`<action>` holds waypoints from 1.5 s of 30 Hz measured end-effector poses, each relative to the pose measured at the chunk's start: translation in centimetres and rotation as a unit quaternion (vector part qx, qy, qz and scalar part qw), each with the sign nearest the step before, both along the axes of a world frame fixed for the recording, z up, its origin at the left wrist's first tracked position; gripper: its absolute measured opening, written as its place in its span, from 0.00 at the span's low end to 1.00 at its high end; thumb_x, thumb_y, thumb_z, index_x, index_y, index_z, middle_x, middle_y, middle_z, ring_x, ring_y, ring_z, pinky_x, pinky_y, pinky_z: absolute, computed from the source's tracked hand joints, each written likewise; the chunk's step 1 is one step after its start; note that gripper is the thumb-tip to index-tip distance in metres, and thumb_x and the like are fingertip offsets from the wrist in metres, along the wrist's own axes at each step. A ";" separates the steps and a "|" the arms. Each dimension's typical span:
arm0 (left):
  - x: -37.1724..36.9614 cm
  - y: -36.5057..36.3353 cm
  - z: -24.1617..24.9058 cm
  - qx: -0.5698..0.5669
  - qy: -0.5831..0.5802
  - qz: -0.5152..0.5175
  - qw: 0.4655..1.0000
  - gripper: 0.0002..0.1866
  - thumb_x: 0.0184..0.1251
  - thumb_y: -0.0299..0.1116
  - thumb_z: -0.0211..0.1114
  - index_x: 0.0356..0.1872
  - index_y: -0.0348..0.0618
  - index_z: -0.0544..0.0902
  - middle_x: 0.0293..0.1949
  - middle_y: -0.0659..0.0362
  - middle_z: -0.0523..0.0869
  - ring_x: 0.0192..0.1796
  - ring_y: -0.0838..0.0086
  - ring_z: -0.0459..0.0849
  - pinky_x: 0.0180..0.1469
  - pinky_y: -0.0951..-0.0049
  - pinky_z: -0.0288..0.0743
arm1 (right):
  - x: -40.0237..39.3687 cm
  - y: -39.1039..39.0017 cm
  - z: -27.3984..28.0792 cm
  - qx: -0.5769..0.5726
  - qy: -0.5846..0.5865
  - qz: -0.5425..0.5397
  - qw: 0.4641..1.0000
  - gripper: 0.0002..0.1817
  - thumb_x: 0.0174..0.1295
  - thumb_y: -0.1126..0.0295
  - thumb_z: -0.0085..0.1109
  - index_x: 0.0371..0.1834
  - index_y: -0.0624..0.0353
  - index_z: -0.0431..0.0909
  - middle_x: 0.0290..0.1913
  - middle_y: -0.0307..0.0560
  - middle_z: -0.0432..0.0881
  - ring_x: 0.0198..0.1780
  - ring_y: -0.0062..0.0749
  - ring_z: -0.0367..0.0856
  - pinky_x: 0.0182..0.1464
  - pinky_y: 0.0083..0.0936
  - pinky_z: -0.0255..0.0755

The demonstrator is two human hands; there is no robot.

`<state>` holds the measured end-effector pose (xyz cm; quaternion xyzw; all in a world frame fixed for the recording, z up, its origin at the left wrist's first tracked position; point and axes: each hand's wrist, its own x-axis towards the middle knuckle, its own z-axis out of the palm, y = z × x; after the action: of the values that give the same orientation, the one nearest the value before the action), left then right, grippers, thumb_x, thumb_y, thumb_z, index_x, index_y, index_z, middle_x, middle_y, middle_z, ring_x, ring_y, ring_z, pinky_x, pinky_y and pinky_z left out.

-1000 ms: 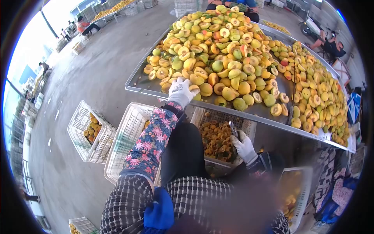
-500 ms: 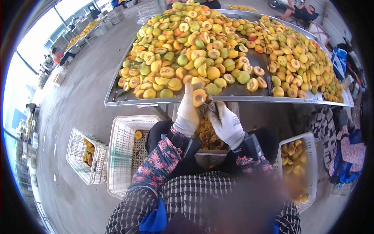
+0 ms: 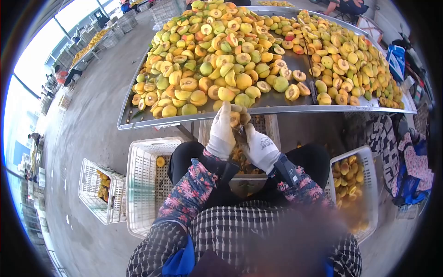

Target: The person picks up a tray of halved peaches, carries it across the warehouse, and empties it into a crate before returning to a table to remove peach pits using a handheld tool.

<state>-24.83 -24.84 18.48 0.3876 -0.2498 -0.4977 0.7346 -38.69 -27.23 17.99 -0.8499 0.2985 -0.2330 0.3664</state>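
Observation:
My left hand (image 3: 222, 131), in a white glove with bare or darker fingertips, is closed around a halved yellow peach (image 3: 235, 121) just in front of the table's near edge. My right hand (image 3: 260, 147), gloved too, meets it from the right. Its fingers are closed on a small metal tool (image 3: 240, 132) against the cut side of the peach; the fingers hide most of the tool. Beyond both hands a large heap of halved peaches (image 3: 203, 69) lies on the metal-rimmed table (image 3: 277, 110). Below them, a crate (image 3: 273, 131) between my knees holds orange-brown scraps.
At my left stands a white crate (image 3: 138, 184) with one peach half in it, beside a smaller crate (image 3: 90, 198) partly filled. To my right is a crate (image 3: 373, 184) of peach halves. Clothing (image 3: 413, 161) hangs at far right. People sit in the background.
The peach half has turned so its cut face shows less, and the right hand has shifted slightly left and down. The whole view has tilted a little.

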 end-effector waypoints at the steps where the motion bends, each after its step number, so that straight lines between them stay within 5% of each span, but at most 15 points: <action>1: 0.3 0.0 -0.1 0.015 0.016 -0.026 0.999 0.23 0.76 0.53 0.51 0.41 0.39 0.77 0.40 0.53 0.82 0.42 0.63 0.83 0.50 0.62 0.78 | -0.2 -0.2 -0.4 -0.007 0.010 0.010 1.000 0.19 0.67 0.70 0.51 0.58 0.67 0.63 0.35 0.71 0.79 0.40 0.65 0.78 0.37 0.49 0.73; 5: 1.4 0.0 -0.1 0.006 0.061 -0.118 0.991 0.22 0.74 0.54 0.53 0.37 0.42 0.77 0.35 0.55 0.81 0.39 0.65 0.81 0.52 0.57 0.77 | 0.3 -0.7 -4.4 0.117 -0.203 0.075 0.969 0.18 0.70 0.62 0.53 0.54 0.64 0.66 0.31 0.48 0.83 0.34 0.50 0.83 0.40 0.44 0.75; 7: 1.4 -0.2 -0.2 -0.021 0.078 -0.137 0.987 0.22 0.74 0.54 0.53 0.36 0.43 0.77 0.33 0.56 0.80 0.37 0.66 0.80 0.53 0.55 0.77 | 0.7 -0.5 -3.1 0.324 -0.256 0.104 0.905 0.15 0.71 0.58 0.53 0.50 0.58 0.70 0.26 0.36 0.75 0.22 0.31 0.74 0.26 0.32 0.70; 10: 0.6 0.0 -0.1 -0.015 0.080 -0.104 0.991 0.22 0.74 0.55 0.52 0.35 0.44 0.76 0.31 0.57 0.79 0.34 0.68 0.79 0.53 0.54 0.77 | -0.9 0.5 0.8 0.628 -0.175 0.044 0.757 0.13 0.72 0.54 0.51 0.44 0.53 0.72 0.21 0.32 0.64 0.12 0.17 0.55 0.15 0.17 0.51; 16: 0.0 -0.5 0.0 0.019 0.142 -0.095 0.985 0.24 0.75 0.55 0.51 0.34 0.42 0.77 0.30 0.57 0.80 0.32 0.71 0.79 0.44 0.64 0.82 | -1.6 -0.3 -0.7 0.749 -0.242 0.158 0.597 0.17 0.75 0.52 0.43 0.44 0.54 0.72 0.20 0.30 0.62 0.13 0.14 0.53 0.13 0.15 0.47; 18: -0.3 -0.9 -0.4 0.035 0.045 -0.060 0.997 0.24 0.75 0.55 0.51 0.35 0.42 0.78 0.30 0.57 0.82 0.30 0.72 0.81 0.40 0.69 0.81 | -1.8 -0.6 -0.7 0.767 -0.255 0.171 0.563 0.17 0.76 0.52 0.41 0.44 0.54 0.72 0.21 0.31 0.62 0.13 0.14 0.53 0.12 0.14 0.46; 20: 0.8 -2.0 -2.3 0.005 -0.101 -0.041 0.994 0.23 0.75 0.53 0.54 0.35 0.41 0.81 0.29 0.58 0.84 0.27 0.74 0.82 0.32 0.77 0.77 | -2.2 -0.5 -1.0 0.767 -0.248 0.164 0.569 0.17 0.76 0.52 0.41 0.44 0.53 0.72 0.21 0.31 0.62 0.13 0.14 0.54 0.12 0.15 0.46; 23: 1.4 -2.7 -2.7 0.057 -0.053 0.068 0.995 0.20 0.74 0.50 0.57 0.33 0.41 0.82 0.28 0.58 0.84 0.25 0.78 0.80 0.31 0.80 0.75 | -3.1 -0.4 -0.8 0.751 -0.219 0.153 0.604 0.14 0.74 0.54 0.45 0.44 0.53 0.72 0.21 0.32 0.64 0.13 0.16 0.55 0.13 0.15 0.48; 26: 4.3 -1.7 -1.6 0.039 -0.242 0.222 0.944 0.21 0.71 0.47 0.61 0.37 0.34 0.82 0.33 0.56 0.86 0.33 0.69 0.83 0.38 0.72 0.78 | -3.5 -0.7 -0.5 0.502 -0.034 -0.007 0.864 0.07 0.73 0.61 0.48 0.42 0.50 0.70 0.22 0.32 0.67 0.16 0.18 0.62 0.17 0.19 0.57; 27: 5.5 -0.8 -0.7 0.038 -0.335 0.283 0.898 0.21 0.71 0.47 0.61 0.39 0.33 0.82 0.34 0.55 0.86 0.36 0.66 0.85 0.40 0.70 0.78 | -4.5 -3.4 -9.2 0.185 0.031 0.008 0.982 0.18 0.69 0.57 0.53 0.51 0.59 0.71 0.27 0.53 0.78 0.29 0.45 0.80 0.34 0.35 0.74; 29: 9.3 4.1 4.0 0.197 -0.579 0.290 0.736 0.23 0.68 0.48 0.63 0.51 0.36 0.81 0.42 0.51 0.87 0.49 0.57 0.84 0.51 0.66 0.77 | -5.6 -1.9 -3.7 0.043 0.209 -0.028 0.977 0.20 0.68 0.56 0.52 0.52 0.63 0.70 0.37 0.66 0.82 0.45 0.60 0.81 0.49 0.44 0.72; 31: 13.9 8.2 6.4 0.355 -0.687 0.241 0.586 0.26 0.64 0.51 0.64 0.57 0.47 0.80 0.53 0.48 0.84 0.57 0.56 0.81 0.56 0.66 0.74 | -6.3 -2.2 -3.0 0.042 0.288 0.000 0.957 0.22 0.67 0.56 0.52 0.53 0.63 0.70 0.41 0.68 0.82 0.48 0.63 0.79 0.49 0.48 0.71; 33: 16.7 10.2 4.8 0.405 -0.770 0.353 0.343 0.27 0.59 0.54 0.66 0.57 0.52 0.81 0.59 0.47 0.79 0.59 0.57 0.79 0.57 0.64 0.74 | -6.0 -2.0 -2.2 0.028 0.289 0.005 0.957 0.22 0.67 0.55 0.51 0.54 0.62 0.70 0.41 0.67 0.82 0.47 0.61 0.80 0.49 0.47 0.72; 39: 18.2 1.6 2.5 0.173 -0.767 0.132 0.604 0.31 0.60 0.51 0.64 0.64 0.52 0.73 0.62 0.51 0.76 0.60 0.54 0.77 0.59 0.61 0.73 | -4.2 -2.0 -1.6 0.018 0.277 0.004 0.961 0.22 0.67 0.54 0.52 0.52 0.63 0.71 0.41 0.65 0.83 0.48 0.58 0.81 0.51 0.46 0.72; 45: 13.9 -4.3 1.4 0.301 -0.805 0.025 0.511 0.26 0.61 0.54 0.62 0.57 0.54 0.77 0.54 0.49 0.81 0.57 0.53 0.79 0.57 0.53 0.72 | -2.8 -1.6 -1.2 0.035 0.315 0.020 0.948 0.21 0.68 0.53 0.50 0.51 0.60 0.73 0.42 0.63 0.83 0.48 0.56 0.81 0.51 0.45 0.72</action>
<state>-10.88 -29.15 19.89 0.8261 -0.5592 0.0011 0.0702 -41.51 -28.85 16.79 -0.8724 0.3897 0.0648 0.2877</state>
